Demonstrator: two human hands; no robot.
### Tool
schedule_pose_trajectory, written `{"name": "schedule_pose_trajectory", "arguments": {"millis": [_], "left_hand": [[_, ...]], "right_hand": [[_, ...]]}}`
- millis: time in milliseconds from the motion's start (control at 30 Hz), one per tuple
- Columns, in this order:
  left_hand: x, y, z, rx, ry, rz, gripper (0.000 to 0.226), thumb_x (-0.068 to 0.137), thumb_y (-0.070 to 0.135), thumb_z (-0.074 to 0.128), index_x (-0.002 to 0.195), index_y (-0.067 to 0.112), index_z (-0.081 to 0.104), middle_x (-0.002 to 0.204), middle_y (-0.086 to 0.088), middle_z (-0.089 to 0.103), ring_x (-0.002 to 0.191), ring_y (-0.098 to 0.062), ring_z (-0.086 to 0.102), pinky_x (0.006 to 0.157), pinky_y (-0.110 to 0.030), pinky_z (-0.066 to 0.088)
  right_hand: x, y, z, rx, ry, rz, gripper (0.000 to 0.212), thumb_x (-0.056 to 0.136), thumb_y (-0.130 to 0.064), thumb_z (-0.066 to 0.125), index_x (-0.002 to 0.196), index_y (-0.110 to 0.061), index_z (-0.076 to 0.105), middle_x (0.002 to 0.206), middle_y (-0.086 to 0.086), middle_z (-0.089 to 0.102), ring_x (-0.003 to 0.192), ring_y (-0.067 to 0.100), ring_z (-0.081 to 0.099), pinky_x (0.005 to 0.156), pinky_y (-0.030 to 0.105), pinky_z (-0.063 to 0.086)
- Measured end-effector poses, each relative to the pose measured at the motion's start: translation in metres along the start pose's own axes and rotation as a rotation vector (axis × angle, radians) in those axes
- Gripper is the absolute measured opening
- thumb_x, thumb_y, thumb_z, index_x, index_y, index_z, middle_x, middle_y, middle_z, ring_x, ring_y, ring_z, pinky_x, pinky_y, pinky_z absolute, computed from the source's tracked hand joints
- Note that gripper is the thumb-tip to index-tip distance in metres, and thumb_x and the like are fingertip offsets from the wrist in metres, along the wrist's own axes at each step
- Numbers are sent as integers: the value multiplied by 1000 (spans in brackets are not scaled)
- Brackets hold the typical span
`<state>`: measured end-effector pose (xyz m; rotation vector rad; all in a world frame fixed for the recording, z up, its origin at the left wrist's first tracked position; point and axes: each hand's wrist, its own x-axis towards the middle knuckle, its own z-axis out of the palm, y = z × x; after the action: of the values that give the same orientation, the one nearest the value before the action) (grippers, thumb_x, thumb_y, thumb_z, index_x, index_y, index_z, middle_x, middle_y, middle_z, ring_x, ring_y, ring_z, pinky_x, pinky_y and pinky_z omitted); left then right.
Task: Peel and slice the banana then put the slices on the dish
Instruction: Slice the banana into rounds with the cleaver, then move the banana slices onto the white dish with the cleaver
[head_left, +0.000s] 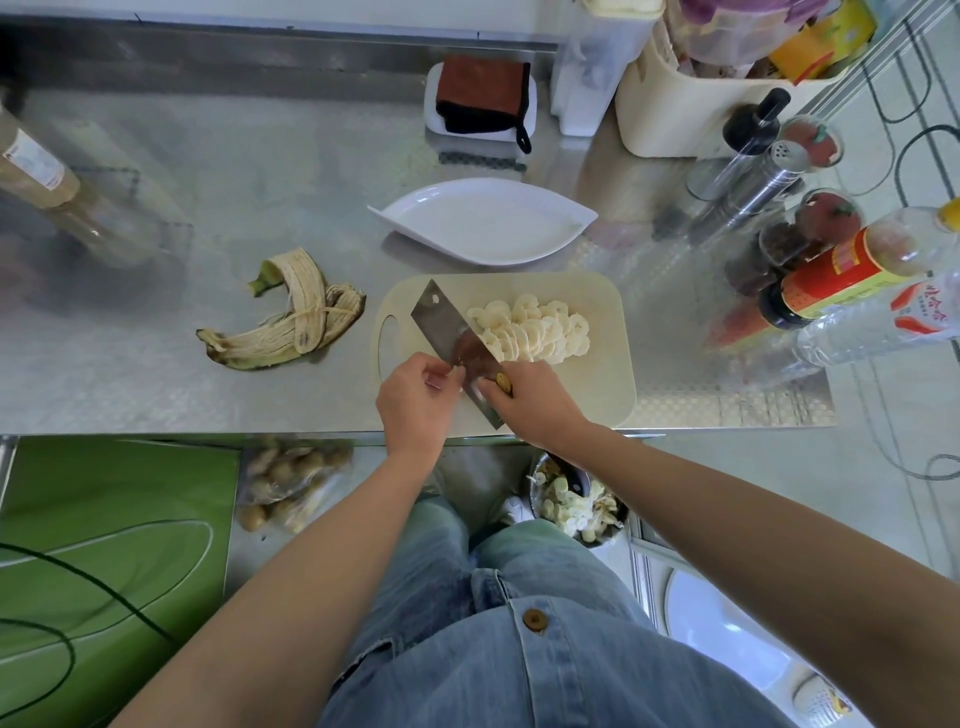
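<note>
Several pale banana slices (535, 330) lie in a heap on the cream cutting board (597, 384). My right hand (535, 402) grips the handle of a cleaver (441, 317), whose blade slants up to the left, its flat side against the left end of the slices. My left hand (415, 397) is at the blade's near left side, fingertips pinched against the metal; I cannot tell if anything is between them. The white leaf-shaped dish (483, 223) stands just beyond the board with nothing on it. The empty banana peel (291, 322) lies on the steel counter to the left.
Bottles and spice jars (810, 244) crowd the counter's right side. A cloth on a white holder (480, 101) sits at the back, a cream basket (701, 93) at back right, a bottle (41, 171) at far left. Below the counter edge stands a bin with scraps (576, 501).
</note>
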<state>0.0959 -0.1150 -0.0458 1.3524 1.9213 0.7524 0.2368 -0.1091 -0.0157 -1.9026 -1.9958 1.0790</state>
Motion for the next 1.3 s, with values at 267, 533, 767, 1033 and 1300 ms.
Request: {"name": "schedule_pose_trajectory", "arguments": {"millis": [267,533,767,1033,1300], "left_hand": [[7,-2,6,-69,6,-72,9,82,23,72,79,20,65,74,7,65,70,-13,62,70,-35,53],[11,-1,1,3,25,-39,8,82,17,70,89,13,68,83,3,67,73,-11,58,71,-24,44],[13,-7,-11,118,45,-9,15,91,13,57,103,13,67,91,-3,69,78,-15,58,72,-22,39],[15,-17,-18,402,-15,133,30,93,1,48,118,8,62,118,-9,59,107,-24,52,89,-31,44],[15,-19,-20,438,-58,193,33,90,-6,45,118,1,62,116,-12,57,106,-27,50,89,-34,43]], "right_hand": [[-4,8,-9,180,-18,104,34,94,-24,51,69,-1,51,51,9,47,49,29,60,48,32,44],[-6,21,-22,245,14,148,34,94,-26,49,82,5,57,62,11,54,36,13,55,39,25,44],[-4,35,-24,58,-41,4,38,92,-27,55,63,-3,50,51,6,46,47,25,53,51,34,41],[-2,56,-55,-195,-283,-108,33,91,-28,58,64,-10,55,57,9,51,51,17,40,53,30,29],[9,46,-46,-356,-233,-115,31,91,-35,55,76,-10,63,59,1,53,55,17,46,56,33,37]]}}
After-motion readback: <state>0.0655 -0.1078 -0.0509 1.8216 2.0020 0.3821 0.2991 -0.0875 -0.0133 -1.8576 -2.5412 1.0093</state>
